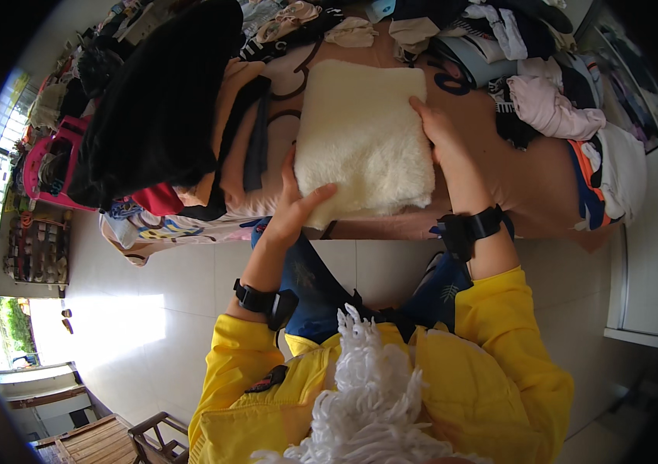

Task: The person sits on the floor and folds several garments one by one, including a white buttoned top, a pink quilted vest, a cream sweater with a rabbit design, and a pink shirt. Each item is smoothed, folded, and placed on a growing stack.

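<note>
Cloth [363, 139] of fluffy cream pile, folded into a thick rectangle, sits between twelve and one o'clock in the head view. The left hand [298, 210] holds its seven-o'clock corner, thumb on top and forefinger spread along the edge; the right hand [441, 131] grips the edge near two o'clock, its far fingers hidden. How hard either presses, I cannot tell. Good handling here probably means even, light pressure from both sides, all layers caught together, and a flat palm to settle the uneven near edge, since deep pile likely slips. Beneath spreads a brownish patterned cover [530, 185]. A big black garment [159, 108] is heaped at ten o'clock, a pale pink garment [553, 108] at two. Beyond, pale floor tiles [190, 271] catch glare towards eight o'clock; a wooden chair [155, 437] stands at seven, a white door [646, 255] at three.
</note>
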Demonstrator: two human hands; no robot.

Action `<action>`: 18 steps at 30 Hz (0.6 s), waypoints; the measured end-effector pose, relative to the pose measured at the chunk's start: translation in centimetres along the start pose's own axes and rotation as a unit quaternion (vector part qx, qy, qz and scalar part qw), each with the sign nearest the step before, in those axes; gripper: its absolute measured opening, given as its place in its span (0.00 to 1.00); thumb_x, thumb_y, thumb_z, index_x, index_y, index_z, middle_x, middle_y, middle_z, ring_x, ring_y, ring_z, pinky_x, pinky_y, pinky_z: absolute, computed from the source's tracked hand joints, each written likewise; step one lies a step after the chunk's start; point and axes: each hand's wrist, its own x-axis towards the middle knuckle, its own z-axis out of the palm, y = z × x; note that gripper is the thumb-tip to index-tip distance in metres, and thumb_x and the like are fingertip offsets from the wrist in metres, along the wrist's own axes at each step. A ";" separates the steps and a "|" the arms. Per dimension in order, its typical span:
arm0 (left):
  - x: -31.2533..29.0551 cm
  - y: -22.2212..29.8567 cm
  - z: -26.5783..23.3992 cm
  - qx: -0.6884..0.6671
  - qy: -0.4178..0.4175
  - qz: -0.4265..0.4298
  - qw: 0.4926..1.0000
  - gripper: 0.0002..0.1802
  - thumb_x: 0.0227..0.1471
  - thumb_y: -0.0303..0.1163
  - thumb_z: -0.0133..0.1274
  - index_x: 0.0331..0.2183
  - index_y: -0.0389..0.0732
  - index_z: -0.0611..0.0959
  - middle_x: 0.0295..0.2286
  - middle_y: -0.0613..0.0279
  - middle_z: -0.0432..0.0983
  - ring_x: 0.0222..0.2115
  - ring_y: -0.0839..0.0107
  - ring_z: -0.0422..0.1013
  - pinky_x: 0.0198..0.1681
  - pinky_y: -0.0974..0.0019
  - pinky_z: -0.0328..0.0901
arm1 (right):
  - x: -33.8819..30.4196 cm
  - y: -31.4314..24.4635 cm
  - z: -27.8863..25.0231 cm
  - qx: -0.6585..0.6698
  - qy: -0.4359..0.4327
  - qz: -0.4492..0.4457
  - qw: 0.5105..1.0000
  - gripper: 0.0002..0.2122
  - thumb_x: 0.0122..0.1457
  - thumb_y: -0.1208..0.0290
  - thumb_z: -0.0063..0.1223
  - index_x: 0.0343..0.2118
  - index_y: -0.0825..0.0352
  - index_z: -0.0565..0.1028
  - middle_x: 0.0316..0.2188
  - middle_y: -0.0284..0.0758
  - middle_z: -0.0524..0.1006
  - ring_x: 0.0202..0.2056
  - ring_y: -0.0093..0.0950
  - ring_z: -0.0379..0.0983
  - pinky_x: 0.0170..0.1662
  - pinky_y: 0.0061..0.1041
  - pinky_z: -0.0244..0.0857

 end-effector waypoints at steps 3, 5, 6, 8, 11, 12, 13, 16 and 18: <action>-0.1 -0.3 -0.1 -0.033 0.013 0.017 0.999 0.52 0.50 0.30 0.61 0.65 0.39 0.45 0.59 0.48 0.53 0.60 0.59 0.54 0.61 0.62 0.53 | -0.4 0.3 -0.2 -0.064 -0.017 -0.043 0.997 0.26 0.63 0.48 0.49 0.46 0.72 0.76 0.41 0.42 0.78 0.40 0.33 0.76 0.42 0.32 0.69; -0.5 -0.5 -0.2 -0.054 0.036 0.045 0.997 0.49 0.51 0.31 0.59 0.65 0.40 0.47 0.59 0.49 0.53 0.60 0.59 0.54 0.61 0.62 0.54 | -0.8 0.5 -0.4 -0.034 -0.031 -0.048 0.998 0.27 0.64 0.47 0.47 0.49 0.71 0.75 0.43 0.41 0.78 0.43 0.33 0.75 0.46 0.31 0.67; -0.8 -0.6 -0.2 -0.063 0.043 0.053 0.996 0.48 0.52 0.31 0.58 0.65 0.40 0.48 0.59 0.49 0.54 0.60 0.60 0.54 0.61 0.62 0.54 | -1.1 0.6 -0.5 -0.045 0.001 -0.055 0.997 0.26 0.64 0.47 0.46 0.50 0.69 0.75 0.44 0.40 0.78 0.44 0.32 0.74 0.48 0.30 0.66; -1.5 -0.7 -0.1 -0.082 0.055 0.069 0.993 0.45 0.53 0.32 0.57 0.64 0.41 0.50 0.59 0.50 0.55 0.60 0.60 0.54 0.61 0.62 0.54 | -1.7 0.7 -1.1 -0.055 0.086 -0.064 0.993 0.26 0.65 0.47 0.45 0.51 0.67 0.74 0.45 0.36 0.77 0.46 0.30 0.73 0.50 0.28 0.63; -3.0 -0.7 0.2 -0.010 0.084 0.095 0.992 0.43 0.52 0.31 0.58 0.63 0.40 0.53 0.57 0.52 0.59 0.59 0.62 0.57 0.59 0.62 0.55 | -2.4 0.8 -2.3 -0.043 0.055 -0.086 0.994 0.23 0.65 0.49 0.47 0.49 0.65 0.75 0.44 0.32 0.77 0.45 0.26 0.72 0.51 0.26 0.62; -3.4 -0.8 0.9 0.035 0.134 0.169 0.976 0.36 0.51 0.29 0.58 0.59 0.39 0.61 0.52 0.53 0.64 0.53 0.63 0.62 0.54 0.63 0.59 | -2.4 0.7 -2.7 -0.041 0.031 -0.097 0.994 0.22 0.65 0.50 0.47 0.49 0.66 0.75 0.44 0.31 0.77 0.45 0.25 0.71 0.50 0.25 0.62; -3.8 -0.7 1.1 0.117 0.185 0.224 0.950 0.33 0.51 0.28 0.58 0.57 0.39 0.63 0.51 0.53 0.65 0.51 0.63 0.63 0.52 0.64 0.60 | -2.4 0.7 -3.0 -0.038 0.006 -0.108 0.993 0.21 0.65 0.52 0.48 0.48 0.66 0.75 0.43 0.31 0.77 0.44 0.24 0.71 0.49 0.25 0.62; -5.3 -0.1 3.0 0.195 0.185 0.351 0.897 0.20 0.52 0.28 0.55 0.47 0.34 0.71 0.43 0.57 0.66 0.44 0.69 0.64 0.49 0.66 0.60 | -1.7 0.4 -3.0 -0.060 0.001 -0.178 0.982 0.19 0.64 0.55 0.51 0.46 0.68 0.75 0.41 0.31 0.77 0.42 0.22 0.71 0.47 0.24 0.63; -5.8 0.2 4.4 0.178 -0.061 0.307 0.933 0.11 0.53 0.24 0.53 0.40 0.34 0.77 0.35 0.58 0.74 0.38 0.68 0.71 0.43 0.65 0.65 | -1.0 0.3 -2.3 -0.095 0.020 -0.227 0.969 0.19 0.63 0.55 0.52 0.44 0.69 0.76 0.39 0.32 0.78 0.39 0.23 0.72 0.44 0.23 0.64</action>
